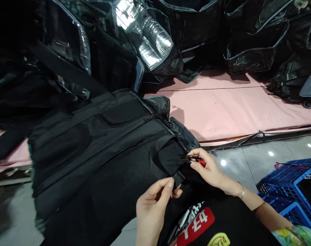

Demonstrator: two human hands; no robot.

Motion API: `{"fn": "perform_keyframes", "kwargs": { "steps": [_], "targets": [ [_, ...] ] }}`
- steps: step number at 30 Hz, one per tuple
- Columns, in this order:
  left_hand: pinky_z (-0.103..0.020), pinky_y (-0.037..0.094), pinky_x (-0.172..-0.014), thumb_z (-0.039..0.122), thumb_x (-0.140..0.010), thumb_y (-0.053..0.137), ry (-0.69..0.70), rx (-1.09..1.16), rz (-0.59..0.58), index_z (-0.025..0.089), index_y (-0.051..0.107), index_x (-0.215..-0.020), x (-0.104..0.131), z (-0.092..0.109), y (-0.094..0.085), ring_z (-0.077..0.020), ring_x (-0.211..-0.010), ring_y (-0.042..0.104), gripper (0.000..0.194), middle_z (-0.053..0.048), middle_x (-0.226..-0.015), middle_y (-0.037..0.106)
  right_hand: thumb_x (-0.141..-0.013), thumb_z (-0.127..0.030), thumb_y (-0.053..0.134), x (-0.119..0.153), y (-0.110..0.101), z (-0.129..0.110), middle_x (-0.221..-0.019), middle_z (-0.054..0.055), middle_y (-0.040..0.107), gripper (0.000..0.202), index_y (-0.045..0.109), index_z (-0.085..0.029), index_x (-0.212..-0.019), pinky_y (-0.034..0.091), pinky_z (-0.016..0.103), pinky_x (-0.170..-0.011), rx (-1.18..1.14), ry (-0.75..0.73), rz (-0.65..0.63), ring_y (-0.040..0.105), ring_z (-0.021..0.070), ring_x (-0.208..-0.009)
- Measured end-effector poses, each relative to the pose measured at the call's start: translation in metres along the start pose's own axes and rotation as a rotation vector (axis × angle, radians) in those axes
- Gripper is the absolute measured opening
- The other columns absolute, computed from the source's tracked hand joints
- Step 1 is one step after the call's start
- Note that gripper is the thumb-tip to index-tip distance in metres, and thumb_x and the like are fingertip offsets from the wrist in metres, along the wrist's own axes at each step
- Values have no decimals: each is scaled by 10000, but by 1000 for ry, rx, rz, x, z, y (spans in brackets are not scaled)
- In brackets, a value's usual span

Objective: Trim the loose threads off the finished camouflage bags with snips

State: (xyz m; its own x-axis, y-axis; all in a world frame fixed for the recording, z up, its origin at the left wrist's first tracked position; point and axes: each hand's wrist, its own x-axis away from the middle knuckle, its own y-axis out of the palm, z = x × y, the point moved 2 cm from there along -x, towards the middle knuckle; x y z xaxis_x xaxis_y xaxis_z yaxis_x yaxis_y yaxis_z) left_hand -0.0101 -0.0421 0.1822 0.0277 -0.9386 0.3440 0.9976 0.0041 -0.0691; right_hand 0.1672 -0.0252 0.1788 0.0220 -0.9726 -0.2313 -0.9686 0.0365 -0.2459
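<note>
A black backpack [99,150] with a mesh panel [140,164] lies across the pink surface's edge, close to my body. My left hand [157,205] pinches the end of a black webbing strap [155,155] that loops over the mesh. Just right of the strap, my right hand [206,169] grips small thread snips [196,159] with red and black showing between the fingers. The tips of the snips point left toward the bag's edge; whether they touch it I cannot tell.
A long pink-covered surface [217,109] runs behind the backpack. Several dark bags with a silvery lining [155,44] stand or lie along its back. Blue plastic crates [286,181] stand on the grey tiled floor [237,164] at the right.
</note>
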Motion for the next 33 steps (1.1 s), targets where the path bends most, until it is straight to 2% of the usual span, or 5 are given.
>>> {"fn": "perform_keyframes", "kwargs": {
  "steps": [3, 8, 12, 18, 33],
  "targets": [
    [-250, 515, -581, 408, -645, 716, -6, -15, 77, 160, 693, -831, 1, 0, -1, -143, -541, 603, 311, -13, -609, 663, -867, -225, 536, 5, -8, -7, -813, 27, 623, 143, 586, -194, -998, 485, 280, -682, 182, -218, 92, 588, 139, -734],
    [-229, 509, -572, 386, -629, 731, 27, -69, 135, 164, 693, -815, 3, 5, 2, -134, -538, 602, 292, -1, -585, 647, -887, -230, 533, 13, -13, -10, -828, 59, 668, 132, 600, -187, -993, 496, 289, -640, 408, -455, 63, 616, 161, -741],
    [-239, 512, -564, 370, -626, 729, 61, -75, 192, 166, 685, -787, 4, 9, 5, -139, -543, 609, 264, -3, -625, 654, -892, -229, 524, 14, -15, -9, -831, 66, 666, 152, 611, -181, -1007, 486, 285, -620, 540, -469, 3, 600, 156, -702],
    [-247, 514, -564, 364, -629, 722, 59, -83, 167, 165, 684, -773, 3, 8, 8, -141, -531, 608, 248, -2, -600, 647, -893, -243, 524, 14, -18, -8, -848, 69, 656, 156, 616, -180, -1003, 481, 284, -641, 594, -455, -67, 587, 158, -719],
    [-265, 498, -575, 402, -641, 713, 22, -24, 90, 157, 676, -791, -1, 4, 9, -136, -535, 581, 290, -1, -603, 627, -901, -255, 508, 9, -19, -3, -849, 61, 655, 164, 611, -187, -1009, 489, 284, -673, 523, -423, -113, 600, 159, -763]
  ]
}}
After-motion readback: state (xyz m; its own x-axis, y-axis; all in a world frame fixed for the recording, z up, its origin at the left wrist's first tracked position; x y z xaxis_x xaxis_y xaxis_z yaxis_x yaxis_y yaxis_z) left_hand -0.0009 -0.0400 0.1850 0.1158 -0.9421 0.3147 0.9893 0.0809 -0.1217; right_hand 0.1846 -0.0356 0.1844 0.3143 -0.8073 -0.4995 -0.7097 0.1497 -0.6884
